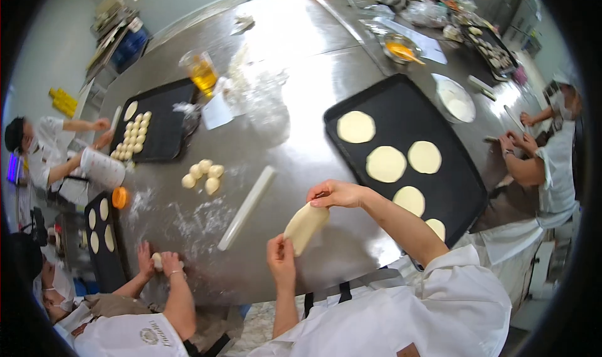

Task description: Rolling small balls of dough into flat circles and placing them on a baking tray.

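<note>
A flattened piece of dough (306, 226) hangs between my two hands above the steel table. My left hand (281, 256) pinches its lower left edge, while my right hand (335, 195) pinches the upper right edge. To the left of the dough lies a white rolling pin (247, 208). Several dough balls (212, 171) sit farther left on the floured steel table (263, 274). On my right is a black baking tray (451, 169) with several flat dough rounds (385, 164), partly hidden by my right forearm.
Co-workers stand at the left and right; one co-worker's hands (164, 263) press dough at lower left. A second black tray (162, 117) bears dough balls. Near it stand a jug of yellow liquid (203, 75) and an orange lid (120, 197). A bowl of flour (456, 101) is at upper right.
</note>
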Tool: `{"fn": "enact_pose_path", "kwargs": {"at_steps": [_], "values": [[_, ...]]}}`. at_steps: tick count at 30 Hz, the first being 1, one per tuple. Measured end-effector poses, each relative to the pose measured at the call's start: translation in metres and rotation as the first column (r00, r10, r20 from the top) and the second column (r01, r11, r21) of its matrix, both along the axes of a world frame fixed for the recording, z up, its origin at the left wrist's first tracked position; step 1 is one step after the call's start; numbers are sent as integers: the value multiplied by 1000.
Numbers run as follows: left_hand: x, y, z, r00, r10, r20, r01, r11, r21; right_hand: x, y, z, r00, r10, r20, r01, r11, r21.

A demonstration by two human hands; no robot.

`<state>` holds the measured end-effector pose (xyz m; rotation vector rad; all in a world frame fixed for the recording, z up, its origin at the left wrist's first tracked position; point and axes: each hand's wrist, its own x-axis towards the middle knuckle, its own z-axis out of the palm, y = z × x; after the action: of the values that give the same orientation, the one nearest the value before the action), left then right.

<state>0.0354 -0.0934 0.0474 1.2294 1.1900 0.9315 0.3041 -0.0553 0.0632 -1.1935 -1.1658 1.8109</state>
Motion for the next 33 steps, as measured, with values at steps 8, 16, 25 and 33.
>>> {"fn": "enact_pose_path", "kwargs": {"at_steps": [8, 16, 25, 33], "values": [[192, -47, 78, 871, -481, -97, 485, 815, 315, 188, -169, 70, 900, -421, 114, 348, 851, 393], [369, -195, 15, 751, -638, 171, 649, 761, -6, 326, -359, 83, 679, -582, 448, 478, 813, 332], [393, -193, -10, 741, -541, -398, 633, 760, 145, 349, -359, -9, 225, -700, 678, 457, 690, 561], [467, -172, -13, 597, -579, -556, 787, 559, 262, 323, -380, -12, 267, -617, 740, 530, 736, 422]]}}
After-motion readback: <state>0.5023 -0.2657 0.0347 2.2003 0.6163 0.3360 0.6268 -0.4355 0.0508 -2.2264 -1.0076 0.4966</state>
